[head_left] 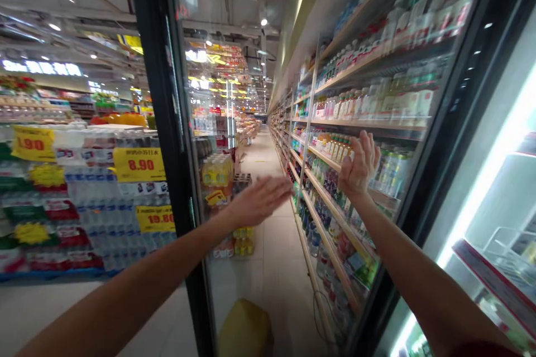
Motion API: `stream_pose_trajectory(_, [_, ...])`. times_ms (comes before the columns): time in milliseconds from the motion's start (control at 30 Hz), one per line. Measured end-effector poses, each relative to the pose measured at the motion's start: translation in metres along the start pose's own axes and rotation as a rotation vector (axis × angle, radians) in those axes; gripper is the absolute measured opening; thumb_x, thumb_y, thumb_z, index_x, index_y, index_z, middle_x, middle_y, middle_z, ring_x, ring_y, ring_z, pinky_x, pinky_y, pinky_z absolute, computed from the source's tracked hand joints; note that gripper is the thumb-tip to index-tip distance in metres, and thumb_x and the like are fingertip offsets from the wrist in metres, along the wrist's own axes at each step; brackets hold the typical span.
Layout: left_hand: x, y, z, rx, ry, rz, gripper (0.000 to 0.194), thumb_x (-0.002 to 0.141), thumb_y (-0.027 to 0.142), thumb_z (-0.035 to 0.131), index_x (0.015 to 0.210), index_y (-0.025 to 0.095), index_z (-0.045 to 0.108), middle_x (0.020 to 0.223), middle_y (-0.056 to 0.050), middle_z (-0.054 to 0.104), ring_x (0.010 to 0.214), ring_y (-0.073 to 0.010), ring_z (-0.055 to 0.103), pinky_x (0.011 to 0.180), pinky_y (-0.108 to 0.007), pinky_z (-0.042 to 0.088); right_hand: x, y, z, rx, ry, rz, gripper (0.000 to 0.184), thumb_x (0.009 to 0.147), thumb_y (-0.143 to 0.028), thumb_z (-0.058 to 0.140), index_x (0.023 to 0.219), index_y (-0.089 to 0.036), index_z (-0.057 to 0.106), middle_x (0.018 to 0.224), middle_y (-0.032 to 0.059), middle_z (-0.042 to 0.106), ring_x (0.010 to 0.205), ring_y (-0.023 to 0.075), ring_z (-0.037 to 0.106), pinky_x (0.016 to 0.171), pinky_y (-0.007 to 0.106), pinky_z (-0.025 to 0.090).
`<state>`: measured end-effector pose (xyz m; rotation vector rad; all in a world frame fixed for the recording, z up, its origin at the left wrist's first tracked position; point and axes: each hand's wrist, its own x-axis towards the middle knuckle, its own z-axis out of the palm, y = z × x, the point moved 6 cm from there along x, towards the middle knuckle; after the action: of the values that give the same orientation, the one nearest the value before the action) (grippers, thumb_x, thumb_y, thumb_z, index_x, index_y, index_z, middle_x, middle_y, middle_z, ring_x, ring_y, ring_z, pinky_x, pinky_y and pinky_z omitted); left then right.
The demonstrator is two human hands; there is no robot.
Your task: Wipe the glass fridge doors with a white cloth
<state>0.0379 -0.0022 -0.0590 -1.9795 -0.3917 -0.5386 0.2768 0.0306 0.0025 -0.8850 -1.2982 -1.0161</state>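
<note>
A glass door (268,279) with a black frame (156,61) stands ajar in front of me. My left hand (264,199) is stretched out flat before the glass, fingers together and pointing right, with nothing in it. My right hand (360,166) is raised to its right, palm toward the glass and fingers up and slightly bent, also holding nothing. Whether either hand touches the pane, I cannot tell. Shelves of drink bottles (347,101) appear in the glass behind my right hand; whether seen through it or reflected is unclear.
Stacked packs of bottles (117,217) with yellow price signs (139,164) stand on the left. At the right is a lit cooler interior with a wire rack (508,251) and a bright light strip (481,195). A blurred yellowish shape (245,328) shows low in the glass.
</note>
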Motion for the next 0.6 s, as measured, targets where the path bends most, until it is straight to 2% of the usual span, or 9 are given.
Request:
stream_pose_trajectory(33, [-0.016,0.029,0.010,-0.039,-0.022,0.177,0.041,0.089,0.024,0.039,0.129,0.019,0.044,0.140,-0.002,0.039,0.135,-0.0189,0.026,0.113,-0.037,0.022,0.000,0.000,0.000,-0.003,-0.002,0.001,0.045,0.086,-0.027,0.034,0.129,-0.020,0.044,0.138,0.0119,0.044,0.133,0.0247,0.033,0.106,0.049,0.024])
stream_pose_trajectory(67, [-0.028,0.046,0.016,-0.055,-0.031,0.250,0.038,0.089,0.024,0.039,0.125,0.022,0.048,0.140,0.002,0.041,0.134,-0.0143,0.028,0.112,-0.031,0.024,0.000,0.000,0.000,-0.005,-0.003,0.001,0.044,0.086,-0.028,0.034,0.128,-0.020,0.044,0.138,0.0119,0.044,0.133,0.0249,0.034,0.106,0.049,0.024])
stream_pose_trajectory(133, [-0.041,0.047,0.016,-0.054,-0.049,0.293,0.038,0.089,0.024,0.039,0.126,0.023,0.047,0.140,0.003,0.040,0.134,-0.0126,0.027,0.113,-0.030,0.021,0.001,-0.001,0.000,-0.006,0.002,0.000,0.043,0.086,-0.027,0.034,0.127,-0.019,0.045,0.137,0.0123,0.044,0.132,0.0254,0.034,0.106,0.050,0.024])
stream_pose_trajectory(200, [-0.036,0.007,0.001,-0.004,-0.041,0.129,0.043,0.089,0.025,0.039,0.132,0.022,0.041,0.142,0.001,0.037,0.136,-0.0146,0.021,0.116,-0.035,0.013,0.001,-0.002,-0.001,-0.004,0.006,-0.004,0.043,0.086,-0.027,0.034,0.126,-0.018,0.046,0.137,0.0130,0.044,0.133,0.0259,0.034,0.106,0.051,0.024])
stream_pose_trajectory(300, [-0.019,-0.073,-0.031,0.089,0.097,-0.376,0.048,0.089,0.026,0.037,0.137,0.024,0.033,0.146,0.000,0.029,0.139,-0.0168,0.010,0.117,-0.038,0.006,0.001,-0.003,0.000,-0.007,0.001,-0.013,0.043,0.086,-0.028,0.034,0.126,-0.017,0.046,0.136,0.0141,0.044,0.133,0.0269,0.033,0.104,0.052,0.025])
stream_pose_trajectory(367, [-0.013,-0.080,-0.030,0.100,0.106,-0.484,0.050,0.089,0.025,0.036,0.138,0.025,0.030,0.147,0.000,0.025,0.139,-0.0179,0.008,0.117,-0.039,0.007,0.000,-0.003,0.001,-0.009,-0.007,-0.004,0.043,0.087,-0.028,0.033,0.126,-0.017,0.046,0.136,0.0140,0.044,0.133,0.0272,0.033,0.104,0.053,0.026])
stream_pose_trajectory(400, [-0.010,-0.064,-0.022,0.085,0.077,-0.412,0.049,0.089,0.025,0.037,0.138,0.024,0.031,0.147,0.000,0.026,0.139,-0.0183,0.009,0.117,-0.039,0.008,0.001,-0.003,0.001,-0.008,-0.011,0.002,0.043,0.087,-0.028,0.032,0.127,-0.017,0.045,0.137,0.0136,0.043,0.132,0.0272,0.033,0.104,0.053,0.026])
stream_pose_trajectory(533, [-0.019,0.044,0.023,-0.012,-0.042,0.157,0.044,0.087,0.024,0.042,0.131,0.021,0.042,0.143,0.001,0.034,0.136,-0.0155,0.022,0.115,-0.033,0.018,0.004,0.002,0.002,-0.007,-0.019,-0.002,0.044,0.087,-0.027,0.032,0.129,-0.019,0.042,0.138,0.0115,0.042,0.133,0.0266,0.032,0.105,0.053,0.025])
stream_pose_trajectory(600, [-0.022,0.062,0.035,-0.034,-0.074,0.235,0.044,0.087,0.026,0.043,0.131,0.022,0.043,0.144,-0.001,0.033,0.135,-0.0150,0.024,0.113,-0.033,0.022,0.002,0.001,0.003,-0.011,-0.025,-0.024,0.045,0.085,-0.026,0.034,0.130,-0.020,0.041,0.139,0.0108,0.041,0.134,0.0262,0.031,0.106,0.052,0.024])
